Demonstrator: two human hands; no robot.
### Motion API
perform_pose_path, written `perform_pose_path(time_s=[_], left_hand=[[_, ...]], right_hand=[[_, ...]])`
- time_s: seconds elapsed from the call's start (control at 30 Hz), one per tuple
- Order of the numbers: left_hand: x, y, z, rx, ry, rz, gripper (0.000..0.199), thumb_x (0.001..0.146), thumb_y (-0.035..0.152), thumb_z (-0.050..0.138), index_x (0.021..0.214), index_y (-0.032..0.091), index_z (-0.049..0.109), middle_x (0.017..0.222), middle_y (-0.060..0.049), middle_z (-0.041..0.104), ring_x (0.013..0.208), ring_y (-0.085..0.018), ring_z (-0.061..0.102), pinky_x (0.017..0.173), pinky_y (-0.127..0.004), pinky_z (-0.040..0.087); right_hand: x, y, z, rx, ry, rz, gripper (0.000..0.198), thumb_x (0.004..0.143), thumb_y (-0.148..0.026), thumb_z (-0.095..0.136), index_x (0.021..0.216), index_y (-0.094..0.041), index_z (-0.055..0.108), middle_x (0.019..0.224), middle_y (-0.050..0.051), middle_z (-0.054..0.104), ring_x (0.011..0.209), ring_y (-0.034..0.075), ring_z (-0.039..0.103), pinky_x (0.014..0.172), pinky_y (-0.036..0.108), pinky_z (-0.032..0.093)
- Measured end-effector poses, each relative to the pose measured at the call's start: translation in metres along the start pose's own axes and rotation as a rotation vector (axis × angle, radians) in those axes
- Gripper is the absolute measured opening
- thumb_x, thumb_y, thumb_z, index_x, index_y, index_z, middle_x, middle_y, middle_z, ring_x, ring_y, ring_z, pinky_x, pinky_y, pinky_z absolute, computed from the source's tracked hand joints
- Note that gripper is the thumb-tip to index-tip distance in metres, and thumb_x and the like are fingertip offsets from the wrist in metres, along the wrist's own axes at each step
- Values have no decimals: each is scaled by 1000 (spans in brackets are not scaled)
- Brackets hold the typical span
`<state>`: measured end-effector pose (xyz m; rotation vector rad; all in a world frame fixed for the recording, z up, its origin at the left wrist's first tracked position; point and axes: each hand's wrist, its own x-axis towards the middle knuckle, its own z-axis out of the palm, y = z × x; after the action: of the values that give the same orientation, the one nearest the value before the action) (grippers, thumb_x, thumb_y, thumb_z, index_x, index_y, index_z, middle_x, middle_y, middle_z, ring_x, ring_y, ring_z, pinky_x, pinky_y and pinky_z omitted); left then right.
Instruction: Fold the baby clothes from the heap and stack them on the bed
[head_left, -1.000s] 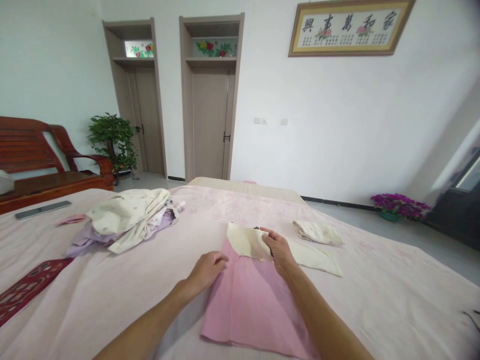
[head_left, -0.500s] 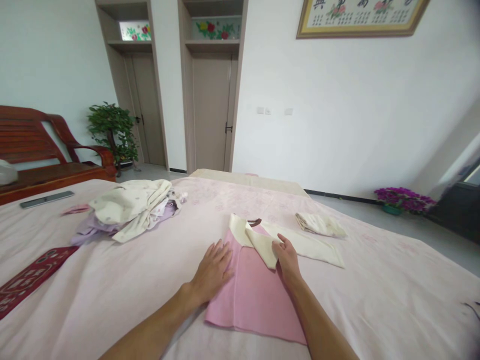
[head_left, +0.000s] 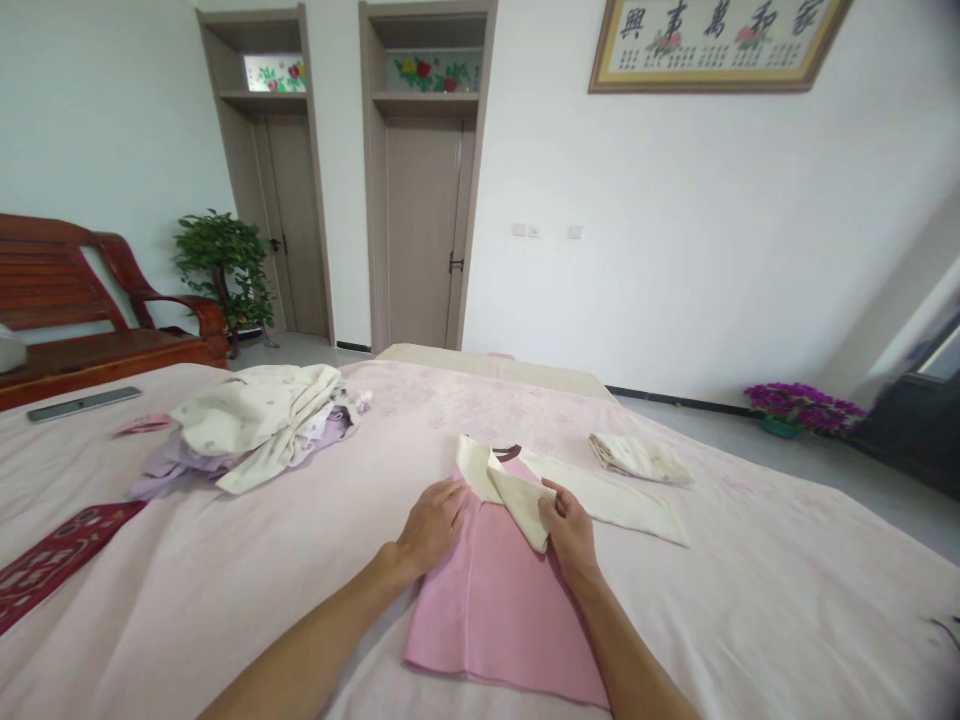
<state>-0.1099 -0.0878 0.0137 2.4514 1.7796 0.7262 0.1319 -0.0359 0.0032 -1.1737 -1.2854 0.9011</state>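
Note:
A child's long-sleeved shirt (head_left: 517, 600) with a pink body and cream sleeves lies in front of me, its left side folded inward. One cream sleeve (head_left: 517, 492) crosses over the chest, and the other stretches flat to the right. My right hand (head_left: 570, 528) pinches the end of the crossing sleeve between thumb and fingers. At the folded left edge, just below the shoulder, my left hand (head_left: 433, 525) has its fingers drawn together on the cloth; its fingertips are partly hidden. The brown neckband (head_left: 508, 453) points away from me.
The shirt lies on a pink bedspread (head_left: 300, 600). A heap of clothes (head_left: 255, 420) sits at the left, near a phone (head_left: 84, 403) and a dark red cloth (head_left: 60, 560). Beyond the flat sleeve is a folded cream garment (head_left: 641, 458). A wooden bench (head_left: 112, 350) stands at far left.
My left hand has gone from lying flat with spread fingers to fingers gathered at the shirt's edge, slightly higher up. The right hand still holds the sleeve end, shifted slightly. The view has tilted up.

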Motion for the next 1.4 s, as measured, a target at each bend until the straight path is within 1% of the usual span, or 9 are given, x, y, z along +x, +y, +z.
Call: perform_pose_path(time_s=[0.17,0.3,0.4,0.57,0.73,0.93,1.2,1.37,1.4], left_hand=[[39,-30,19,23,-101,-46,53,96,38,35,141,11,43,154,-14,33,145,-25,23,119,-40,18],[61,-51,30,10,-119,-69,54,97,41,33,144,14,40,155,-13,31,144,-25,25,117,-39,21],[74,-63,35,7,-105,-90,49,98,34,29,142,16,43,155,-11,32,143,-21,29,117,-36,21],[87,-79,37,-12,-88,-151,43,97,29,32,135,22,51,151,-6,40,141,-18,33,117,-35,22],[91,-88,38,-59,-69,-196,43,96,28,32,133,24,54,148,-2,46,139,-17,36,116,-33,23],[93,-89,38,-114,-42,-230,48,99,36,23,128,22,59,144,-2,51,138,-16,38,115,-29,25],[96,-86,32,-160,-22,-266,39,97,35,33,110,28,70,138,3,57,135,-18,43,111,-29,30],[99,-83,26,-186,-5,-313,35,94,34,40,106,32,72,135,8,59,133,-17,45,105,-26,35],[99,-83,25,-191,1,-327,35,93,34,40,105,32,73,134,9,60,131,-17,47,104,-26,36]], right_hand=[[-10,-13,3,-179,-94,-243,28,85,-34,56,104,-18,70,95,6,71,85,21,63,76,31,47],[-31,-32,15,-439,-338,-578,28,82,-15,50,99,-22,71,85,4,68,80,19,59,75,30,42],[-47,-45,28,-573,-495,-701,32,79,-9,49,99,-23,70,81,3,65,78,17,56,72,29,37],[-63,-62,38,-689,-654,-682,20,81,-13,55,90,-24,69,82,1,63,78,16,54,73,28,35],[-64,-64,34,-774,-640,-612,32,71,-11,59,98,-24,68,86,1,63,82,18,54,75,30,34],[-67,-60,38,-774,-695,-651,24,74,-10,57,89,-25,68,80,-1,62,78,15,55,72,28,32],[-79,-64,53,-808,-737,-668,9,88,-27,60,88,-26,69,80,-1,62,77,14,55,70,27,31],[-86,-74,51,-764,-744,-661,4,81,-25,64,84,-25,66,81,-1,62,80,15,54,73,29,31],[-86,-75,50,-764,-743,-650,10,78,-22,65,87,-25,66,82,-1,62,80,16,55,73,29,31]])
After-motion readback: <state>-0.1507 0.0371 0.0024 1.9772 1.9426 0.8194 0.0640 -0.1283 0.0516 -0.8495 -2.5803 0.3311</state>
